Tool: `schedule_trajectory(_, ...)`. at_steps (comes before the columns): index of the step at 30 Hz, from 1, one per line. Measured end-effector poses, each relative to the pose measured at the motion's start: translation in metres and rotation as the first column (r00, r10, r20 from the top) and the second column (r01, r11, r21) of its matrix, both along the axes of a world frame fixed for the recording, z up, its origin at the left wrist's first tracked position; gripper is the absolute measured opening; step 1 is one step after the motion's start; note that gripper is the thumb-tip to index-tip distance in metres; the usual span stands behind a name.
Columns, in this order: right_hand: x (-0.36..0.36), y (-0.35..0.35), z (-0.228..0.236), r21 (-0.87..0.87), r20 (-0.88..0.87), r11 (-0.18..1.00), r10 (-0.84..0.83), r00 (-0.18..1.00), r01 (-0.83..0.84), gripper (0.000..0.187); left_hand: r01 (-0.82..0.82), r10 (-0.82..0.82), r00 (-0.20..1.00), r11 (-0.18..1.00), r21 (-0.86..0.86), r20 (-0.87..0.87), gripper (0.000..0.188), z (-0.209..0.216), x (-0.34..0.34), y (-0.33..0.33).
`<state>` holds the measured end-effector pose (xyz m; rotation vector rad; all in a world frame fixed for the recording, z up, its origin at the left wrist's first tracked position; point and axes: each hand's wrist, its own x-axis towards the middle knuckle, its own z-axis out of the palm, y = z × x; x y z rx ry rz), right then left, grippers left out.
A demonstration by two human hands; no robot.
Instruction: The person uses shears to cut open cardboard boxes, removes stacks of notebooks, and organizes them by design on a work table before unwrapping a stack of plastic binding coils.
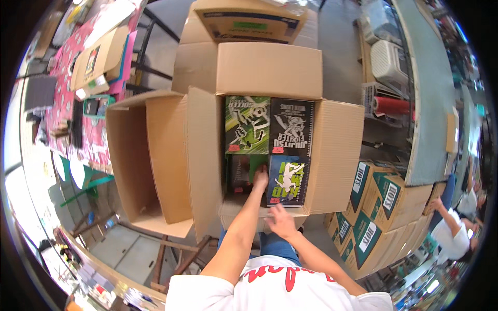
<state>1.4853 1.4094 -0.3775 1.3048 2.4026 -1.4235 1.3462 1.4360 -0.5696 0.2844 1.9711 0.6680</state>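
Note:
An open cardboard box (332, 155) stands before me, flaps folded outward. In it lie stacked notebooks: a green soccer notebook (248, 124) far left, a black jiujitsu notebook (292, 127) far right and a blue badminton notebook (288, 181) near right. Deeper in the near left corner is a dark notebook (238, 173). My left hand (261, 179) reaches down there, its fingers bent at the edge of a green notebook (255, 165); the fingertips are hidden. Just at the box's near edge, below the badminton notebook, my right hand (281, 222) hovers with loosely bent fingers apart, holding nothing.
Left of the box stands another open carton (132, 160). A closed carton (249, 23) lies beyond. Stacked cartons (386, 207) fill the right side, near a seated person (454, 236). A table with a pink cloth (78, 122) is at the far left.

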Motion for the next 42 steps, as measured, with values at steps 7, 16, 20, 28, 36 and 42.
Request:
schedule_trajectory(7,0.045,0.053,-0.015,-0.043,0.037,0.901,-0.43,0.902,0.431,0.038,0.08,-0.062,0.993,0.981,0.177,-0.102,0.039,0.002,0.009,0.005)
schedule_trajectory(16,0.026,0.052,-0.034,0.062,0.164,0.935,-0.355,0.921,0.349,0.066,-0.194,0.19,0.981,0.973,0.123,0.045,0.042,-0.015,0.027,0.004)
schedule_trajectory(20,0.029,0.056,-0.038,0.14,0.171,0.932,-0.355,0.919,0.334,0.072,-0.096,0.113,0.986,0.986,0.138,-0.123,0.04,0.007,0.023,0.017)
schedule_trajectory(28,0.029,0.055,-0.036,0.099,0.18,0.947,-0.32,0.93,0.306,0.075,-0.004,0.0,0.996,0.999,0.05,0.089,0.047,-0.002,0.017,0.012)
schedule_trajectory(36,0.038,0.053,-0.038,0.09,0.165,0.962,-0.269,0.949,0.258,0.076,0.196,-0.201,0.979,0.975,0.105,0.044,0.049,0.011,0.034,0.005)
schedule_trajectory(42,0.04,0.058,-0.037,0.092,0.146,0.969,-0.239,0.96,0.227,0.075,-0.173,0.159,0.965,0.984,0.052,0.207,0.057,0.017,0.041,0.006)
